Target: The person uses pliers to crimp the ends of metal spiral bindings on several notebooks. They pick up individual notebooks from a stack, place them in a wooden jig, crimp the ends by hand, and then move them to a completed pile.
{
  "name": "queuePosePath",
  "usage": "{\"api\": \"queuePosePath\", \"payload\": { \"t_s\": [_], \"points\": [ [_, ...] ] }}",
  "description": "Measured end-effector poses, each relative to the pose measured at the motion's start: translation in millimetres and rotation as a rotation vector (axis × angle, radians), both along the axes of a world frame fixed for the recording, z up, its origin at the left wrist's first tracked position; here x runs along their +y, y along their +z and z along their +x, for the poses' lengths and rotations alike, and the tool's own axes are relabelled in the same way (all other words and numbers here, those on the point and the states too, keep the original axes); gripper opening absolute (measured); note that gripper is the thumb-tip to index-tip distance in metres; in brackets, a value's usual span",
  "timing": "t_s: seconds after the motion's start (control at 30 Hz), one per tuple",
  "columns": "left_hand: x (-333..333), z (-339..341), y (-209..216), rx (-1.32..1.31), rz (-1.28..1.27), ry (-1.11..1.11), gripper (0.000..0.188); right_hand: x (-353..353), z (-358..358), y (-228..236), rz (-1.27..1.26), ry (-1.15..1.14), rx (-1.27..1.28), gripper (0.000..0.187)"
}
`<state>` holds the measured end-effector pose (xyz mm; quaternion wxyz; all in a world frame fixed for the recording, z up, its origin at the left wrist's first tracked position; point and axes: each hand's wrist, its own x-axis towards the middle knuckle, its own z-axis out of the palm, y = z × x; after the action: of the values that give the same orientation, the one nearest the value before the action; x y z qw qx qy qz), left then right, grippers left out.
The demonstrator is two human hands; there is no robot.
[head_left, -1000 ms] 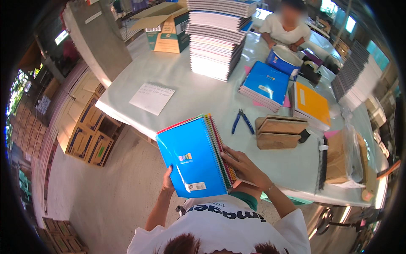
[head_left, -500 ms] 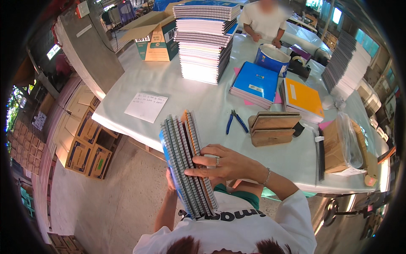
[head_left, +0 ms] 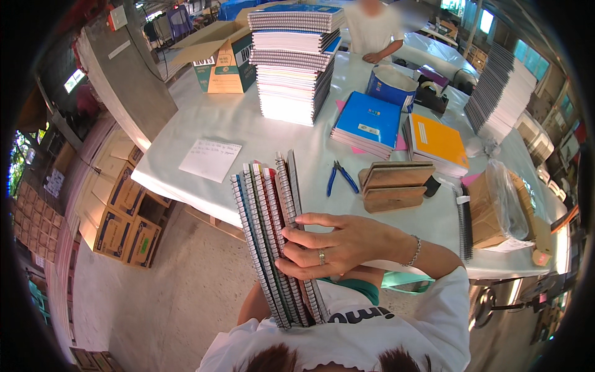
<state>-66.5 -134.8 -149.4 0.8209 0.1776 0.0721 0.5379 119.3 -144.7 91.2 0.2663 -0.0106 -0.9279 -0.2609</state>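
Several spiral notebooks (head_left: 266, 235) stand in an upright bundle before my body, their wire bindings toward me and their tops fanned apart. My right hand (head_left: 331, 245) reaches in from the right. Its fingers bend over the bindings on the bundle's right side, and its thumb is hidden. Behind the bundle my left hand is out of sight; only part of its forearm shows at the lower left, and the bundle rests on that side. Beyond, on the white-covered table (head_left: 279, 139), lie blue-handled pliers (head_left: 341, 178) and a wooden slotted stand (head_left: 395, 186).
A tall notebook stack (head_left: 291, 74) stands at the back beside an open carton (head_left: 226, 65). Blue notebooks (head_left: 369, 121), yellow notebooks (head_left: 436, 142) and a blue tub (head_left: 392, 87) sit right of it. A written sheet (head_left: 211, 159) lies left. Across the table is another person (head_left: 375, 31).
The notebook bundle has turned and its tops have spread, with a gap opening on the right. My right hand has shifted slightly down and right. The left hand's visible edge has gone behind the bundle.
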Motion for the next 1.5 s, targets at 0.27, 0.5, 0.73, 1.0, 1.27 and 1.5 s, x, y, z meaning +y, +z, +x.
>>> {"api": "queuePosePath", "payload": {
  "t_s": [0.27,0.5,0.73,1.0,1.27,1.5],
  "points": [
    [2.9,-3.9,3.4,0.002,0.004,-0.006,0.082,1.6,-1.0,11.0,0.061,0.053,-0.027,0.025],
    [6.1,-6.1,4.1,-0.020,0.018,-0.002,0.082,3.2,1.2,17.5,-0.069,0.068,-0.008,0.012],
    [8.7,-8.4,5.3,-0.040,0.029,-0.002,0.081,8.4,19.2,39.1,-0.069,-0.060,0.156,0.015],
    [11.4,-8.3,5.7,-0.071,0.038,-0.004,0.080,-3.1,71.9,63.5,-0.372,-0.657,0.757,0.022],
    [9.2,-7.4,6.2,-0.075,0.046,0.010,0.079,-15.7,79.5,60.5,-0.704,-0.758,1.075,0.032],
    [12.6,2.0,12.4,-0.058,0.046,0.001,0.078,-32.8,34.5,11.2,-0.867,-0.748,0.687,0.036]
  ]
}}
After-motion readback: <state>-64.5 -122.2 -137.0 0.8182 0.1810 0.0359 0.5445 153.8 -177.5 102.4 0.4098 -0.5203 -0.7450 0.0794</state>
